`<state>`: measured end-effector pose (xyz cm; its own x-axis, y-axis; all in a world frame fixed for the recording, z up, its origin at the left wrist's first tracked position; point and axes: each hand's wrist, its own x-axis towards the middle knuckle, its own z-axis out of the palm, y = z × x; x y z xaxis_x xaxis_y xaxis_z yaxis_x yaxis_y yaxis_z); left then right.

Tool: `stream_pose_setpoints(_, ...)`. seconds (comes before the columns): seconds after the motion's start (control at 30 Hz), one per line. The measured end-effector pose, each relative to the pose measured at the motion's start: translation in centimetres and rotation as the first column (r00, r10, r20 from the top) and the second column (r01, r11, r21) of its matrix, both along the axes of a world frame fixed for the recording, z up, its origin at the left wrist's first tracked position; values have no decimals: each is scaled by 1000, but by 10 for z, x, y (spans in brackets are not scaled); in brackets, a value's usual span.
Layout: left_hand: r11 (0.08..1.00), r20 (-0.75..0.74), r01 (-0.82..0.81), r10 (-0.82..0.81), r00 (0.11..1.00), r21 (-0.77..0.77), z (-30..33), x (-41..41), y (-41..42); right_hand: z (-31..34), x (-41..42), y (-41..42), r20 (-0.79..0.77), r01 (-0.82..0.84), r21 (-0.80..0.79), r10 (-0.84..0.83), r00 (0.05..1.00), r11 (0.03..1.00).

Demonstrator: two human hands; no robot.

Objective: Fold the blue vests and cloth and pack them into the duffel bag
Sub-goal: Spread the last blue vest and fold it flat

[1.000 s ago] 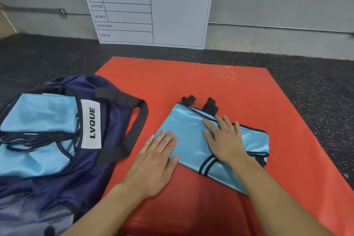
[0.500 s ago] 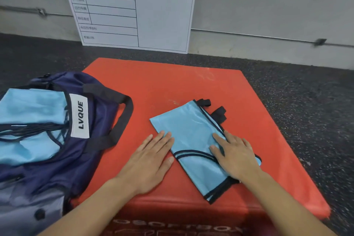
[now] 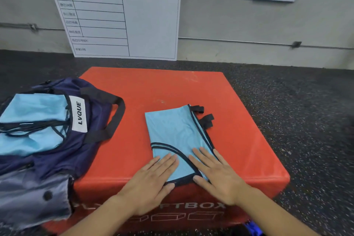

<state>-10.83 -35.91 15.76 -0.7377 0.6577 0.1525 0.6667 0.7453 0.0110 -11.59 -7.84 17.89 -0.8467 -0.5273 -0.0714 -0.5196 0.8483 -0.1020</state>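
red padded box (image 3: 172, 90) on dark speckled floor (image 3: 297, 113) | white chart board (image 3: 122, 19) with green header leaning against grey wall (image 3: 249, 23) | thin pipe (image 3: 239, 41) along wall

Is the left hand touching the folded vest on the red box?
Touching. The head view shows the left hand lying flat with its fingertips on the near left corner of the folded vest, no gap visible.

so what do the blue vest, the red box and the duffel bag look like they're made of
Blue vest: thin, smooth synthetic fabric, probably polyester, going by its faint sheen and soft ripples, with dark binding on the edges.
Red box: likely foam under vinyl; slightly glossy skin, rounded corners, scuffs near the far edge.
Duffel bag: thin navy nylon-like cloth, slumped and creased, with black webbing straps.
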Motion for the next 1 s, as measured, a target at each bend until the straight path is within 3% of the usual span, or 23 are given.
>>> stream_pose_setpoints(0.37, 997, 16, 53, -52, 999, -52, 6, 23, -47, 0, 25, 52, -35, -110, -12, 110, 993, 994)
stream_pose_setpoints(0.57, 999, 11, -19, 19, 1000, -32, 2, 28, -44, -13, 25, 61, -128, -56, -75, 46, 991, 996)
stream_pose_setpoints(0.77, 999, -20, 9, -10, 1000, -33, 4, 19, -21, -18, 14, 34, -244, -109, -44, 95, 965, 993)
stream_pose_setpoints(1.0, 994, 76, 43, -51, 996, 99, 8, 7, -19, -16, 2, 25, -230, -153, -203, 105, 968, 967)
